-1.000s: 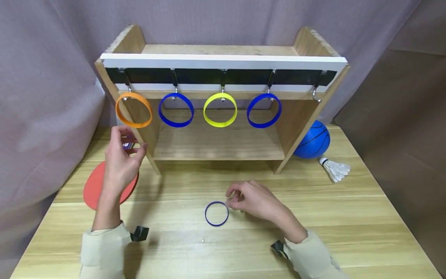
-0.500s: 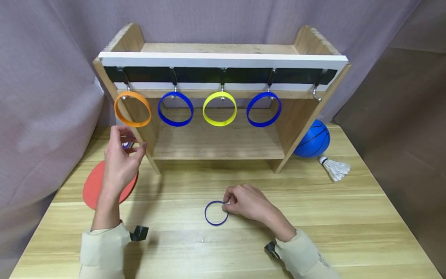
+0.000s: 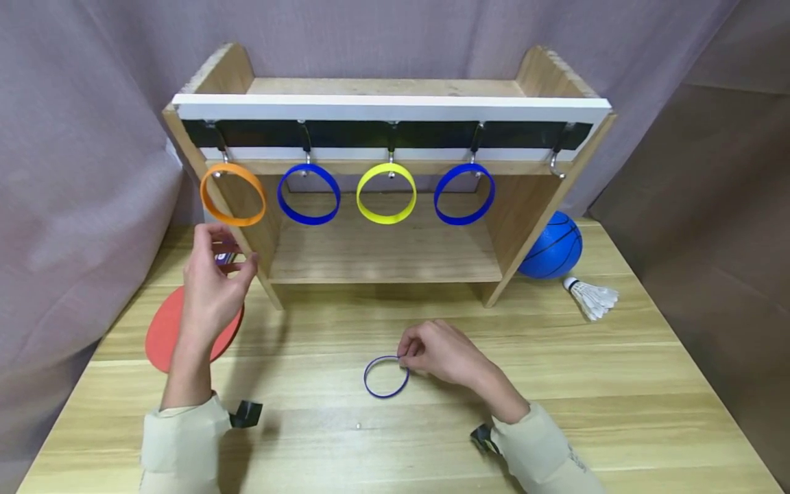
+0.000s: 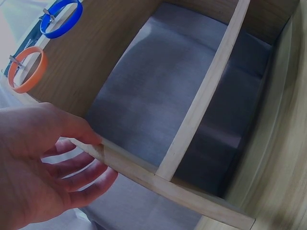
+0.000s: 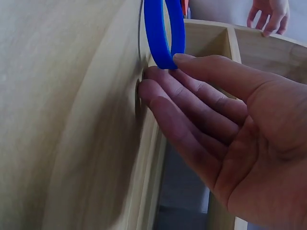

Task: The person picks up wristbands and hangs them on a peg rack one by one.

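Note:
My right hand pinches a blue silicone wristband between thumb and fingertips, low over the wooden table. In the head view the band looks slightly tilted, its grasped side at the right. My left hand grips the front edge of the left side panel of a wooden shelf, thumb on the inner face and fingers on the outer. From the shelf's front hooks hang an orange wristband, a blue wristband, a yellow wristband and another blue wristband. A metal hook sits at the right end.
A red table tennis bat lies under my left forearm. Right of the shelf are a blue ball and a white shuttlecock. Behind my left hand a small purple item partly shows. Grey curtain hangs behind.
My right hand has reached left to the wristband on the table and taken its right side; the band has tipped and shifted slightly right. The left hand keeps its place on the panel.

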Action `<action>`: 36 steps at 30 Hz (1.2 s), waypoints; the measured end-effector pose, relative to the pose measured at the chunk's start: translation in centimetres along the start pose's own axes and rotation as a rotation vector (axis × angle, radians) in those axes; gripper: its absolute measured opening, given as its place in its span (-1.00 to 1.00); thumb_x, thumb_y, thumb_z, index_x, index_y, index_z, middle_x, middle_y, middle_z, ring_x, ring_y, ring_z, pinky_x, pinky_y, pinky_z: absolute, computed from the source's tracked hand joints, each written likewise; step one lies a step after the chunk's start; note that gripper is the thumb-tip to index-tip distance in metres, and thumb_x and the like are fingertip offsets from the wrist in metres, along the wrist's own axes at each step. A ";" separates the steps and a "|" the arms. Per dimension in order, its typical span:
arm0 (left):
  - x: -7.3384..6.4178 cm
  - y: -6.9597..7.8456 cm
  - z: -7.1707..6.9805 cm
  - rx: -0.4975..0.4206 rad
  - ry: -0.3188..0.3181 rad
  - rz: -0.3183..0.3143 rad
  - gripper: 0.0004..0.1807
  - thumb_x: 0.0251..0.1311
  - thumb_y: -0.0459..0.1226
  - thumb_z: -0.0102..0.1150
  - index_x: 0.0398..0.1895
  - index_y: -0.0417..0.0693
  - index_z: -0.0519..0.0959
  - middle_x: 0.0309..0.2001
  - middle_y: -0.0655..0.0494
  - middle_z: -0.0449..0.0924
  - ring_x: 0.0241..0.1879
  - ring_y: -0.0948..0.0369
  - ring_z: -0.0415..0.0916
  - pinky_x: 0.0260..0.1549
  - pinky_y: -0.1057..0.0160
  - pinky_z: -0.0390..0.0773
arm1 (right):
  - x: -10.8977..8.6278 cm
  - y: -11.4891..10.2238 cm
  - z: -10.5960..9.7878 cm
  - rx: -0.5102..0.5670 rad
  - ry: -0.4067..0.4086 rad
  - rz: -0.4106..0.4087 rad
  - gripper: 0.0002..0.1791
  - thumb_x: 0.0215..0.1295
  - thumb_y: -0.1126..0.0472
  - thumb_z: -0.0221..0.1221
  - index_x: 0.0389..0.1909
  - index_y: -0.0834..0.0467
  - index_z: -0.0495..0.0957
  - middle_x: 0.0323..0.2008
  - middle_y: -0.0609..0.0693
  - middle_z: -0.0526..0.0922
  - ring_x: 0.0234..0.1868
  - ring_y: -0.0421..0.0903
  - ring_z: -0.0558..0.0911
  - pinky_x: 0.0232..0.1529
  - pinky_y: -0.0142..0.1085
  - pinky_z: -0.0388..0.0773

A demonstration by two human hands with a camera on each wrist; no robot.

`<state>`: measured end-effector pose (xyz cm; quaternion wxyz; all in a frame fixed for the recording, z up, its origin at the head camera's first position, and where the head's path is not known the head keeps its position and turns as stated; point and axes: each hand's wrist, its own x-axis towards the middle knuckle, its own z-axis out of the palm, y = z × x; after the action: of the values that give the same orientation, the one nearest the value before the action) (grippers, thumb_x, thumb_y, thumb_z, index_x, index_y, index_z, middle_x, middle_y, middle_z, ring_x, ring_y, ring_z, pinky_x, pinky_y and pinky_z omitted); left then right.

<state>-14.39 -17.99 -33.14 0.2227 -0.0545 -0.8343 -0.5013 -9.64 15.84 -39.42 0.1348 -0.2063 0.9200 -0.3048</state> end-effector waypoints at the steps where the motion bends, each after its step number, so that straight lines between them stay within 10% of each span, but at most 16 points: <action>1: 0.0 0.0 0.0 -0.001 0.000 0.001 -0.44 0.12 -0.56 0.24 0.17 -0.25 0.27 0.00 -0.02 0.45 -0.12 0.17 0.51 -0.23 0.46 0.61 | 0.0 0.0 0.0 0.010 -0.001 -0.001 -0.88 0.11 0.25 0.42 -0.41 -0.01 0.67 -0.52 -0.27 0.61 -0.46 -0.30 0.57 -0.46 -0.37 0.55; 11: -0.2 0.4 0.1 -0.008 -0.008 0.008 -0.46 0.13 -0.54 0.24 0.15 -0.23 0.27 -0.03 0.02 0.44 -0.13 0.17 0.50 -0.22 0.44 0.62 | -0.6 -0.5 -1.1 0.178 0.002 -0.059 -0.92 0.14 0.29 0.40 -0.36 0.08 0.70 -0.49 -0.22 0.65 -0.42 -0.25 0.62 -0.42 -0.39 0.63; 18: -0.2 0.1 -0.2 0.003 0.000 0.011 -0.48 0.13 -0.55 0.22 0.13 -0.24 0.27 -0.03 0.03 0.44 -0.14 0.18 0.50 -0.22 0.42 0.63 | -3.0 -1.0 -6.1 0.239 0.111 -0.148 -0.91 0.17 0.17 0.40 -0.30 -0.02 0.73 -0.39 -0.23 0.70 -0.37 -0.20 0.65 -0.41 -0.29 0.64; 24: -0.1 0.1 -0.4 0.004 0.005 0.010 -0.48 0.13 -0.55 0.21 0.14 -0.25 0.27 -0.04 0.04 0.43 -0.13 0.16 0.51 -0.22 0.44 0.62 | -5.7 -2.4 -11.9 0.527 0.374 -0.230 -0.84 0.16 0.37 0.37 -0.22 0.19 0.72 -0.31 0.07 0.72 -0.43 0.01 0.67 -0.45 -0.24 0.68; 31: -0.1 0.1 -0.3 0.001 0.006 -0.005 -0.45 0.12 -0.54 0.24 0.17 -0.24 0.28 -0.01 0.00 0.44 -0.14 0.16 0.50 -0.22 0.46 0.61 | -6.9 -3.7 -16.7 1.070 0.855 -0.593 -0.73 0.04 0.78 0.14 -0.18 0.75 0.44 -0.30 0.45 0.63 -0.41 0.18 0.68 -0.51 -0.17 0.69; 36: -0.2 0.0 -0.4 0.000 0.005 -0.009 -0.44 0.12 -0.54 0.25 0.18 -0.23 0.28 0.01 0.00 0.44 -0.14 0.19 0.50 -0.22 0.45 0.61 | -6.7 -3.4 -18.0 1.250 1.084 -0.575 -0.68 0.14 0.67 0.18 -0.06 0.69 0.45 -0.16 0.47 0.60 -0.23 0.22 0.68 -0.49 -0.20 0.70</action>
<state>-14.10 -18.26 -33.03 0.2226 -0.0495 -0.8341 -0.5022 -9.46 25.51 -22.47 -0.3147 -0.1453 0.4341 -0.8315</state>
